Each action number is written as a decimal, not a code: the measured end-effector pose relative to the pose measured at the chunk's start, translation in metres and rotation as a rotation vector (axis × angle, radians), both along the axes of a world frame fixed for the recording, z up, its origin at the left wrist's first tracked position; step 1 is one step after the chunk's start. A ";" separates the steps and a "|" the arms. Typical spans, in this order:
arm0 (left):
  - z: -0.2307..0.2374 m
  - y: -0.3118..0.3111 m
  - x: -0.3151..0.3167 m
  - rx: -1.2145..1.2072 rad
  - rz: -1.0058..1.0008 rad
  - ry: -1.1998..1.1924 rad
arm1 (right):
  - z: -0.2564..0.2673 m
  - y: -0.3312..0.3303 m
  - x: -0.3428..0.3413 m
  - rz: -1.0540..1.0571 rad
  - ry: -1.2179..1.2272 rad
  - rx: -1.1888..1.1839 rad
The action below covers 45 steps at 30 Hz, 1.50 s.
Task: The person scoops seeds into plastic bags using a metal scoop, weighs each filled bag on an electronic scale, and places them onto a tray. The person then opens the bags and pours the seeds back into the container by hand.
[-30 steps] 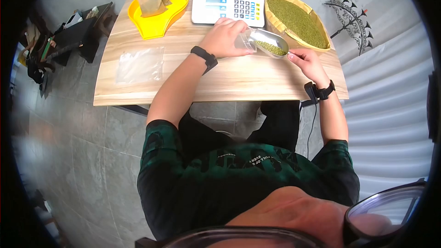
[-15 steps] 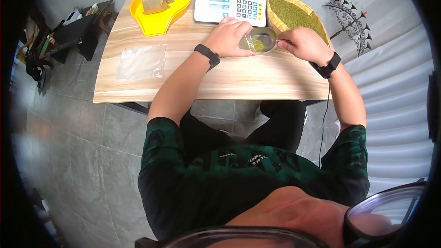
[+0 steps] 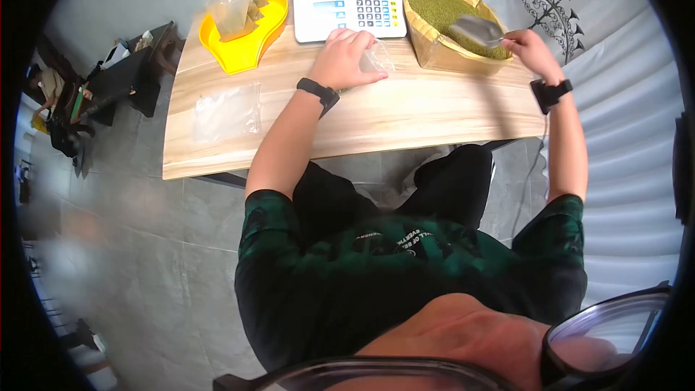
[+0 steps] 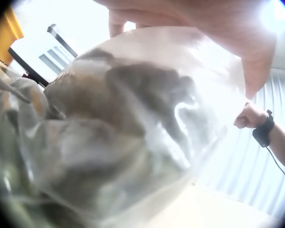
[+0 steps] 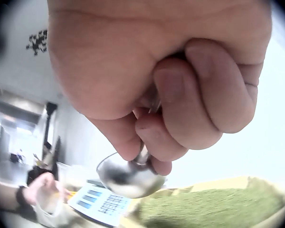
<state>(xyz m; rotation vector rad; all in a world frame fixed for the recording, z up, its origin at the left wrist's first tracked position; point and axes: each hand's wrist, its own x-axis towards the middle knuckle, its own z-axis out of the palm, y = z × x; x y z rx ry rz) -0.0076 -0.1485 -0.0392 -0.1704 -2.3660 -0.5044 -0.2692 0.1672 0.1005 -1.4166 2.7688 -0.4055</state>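
- While the left hand (image 3: 342, 58) holds a clear plastic bag (image 3: 378, 61), fingers and thumb curled round its upper part, the right hand (image 3: 532, 51) grips the handle of a metal scoop (image 3: 478, 31) in closed fingers.
- Clear plastic bag: just on the near side of the white scale (image 3: 349, 16), over the middle of the wooden table (image 3: 434, 112). Left wrist view shows something greenish low in it; too blurred to identify.
- Metal scoop: bowl over the near right part of a paper sack (image 3: 428, 47), motion-blurred; cannot tell whether it touches the green grains (image 3: 441, 6) inside.
- Paper sack: far right of the table, just right of the white scale, rim folded open.
- Yellow tray (image 3: 242, 52): far left, left of the white scale; a translucent bag (image 3: 233, 14) stands in it.
- Flat plastic packaging (image 3: 226, 112): lies at the left, nearer than the yellow tray.
- Black wristbands (image 3: 318, 94) on both wrists; a cable hangs from the right one.
- White curtain (image 3: 619, 166): right of the table.
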 end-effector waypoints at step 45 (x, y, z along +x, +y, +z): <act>0.002 0.002 -0.005 0.031 0.054 -0.035 | -0.117 0.009 0.026 -0.201 -0.317 -0.666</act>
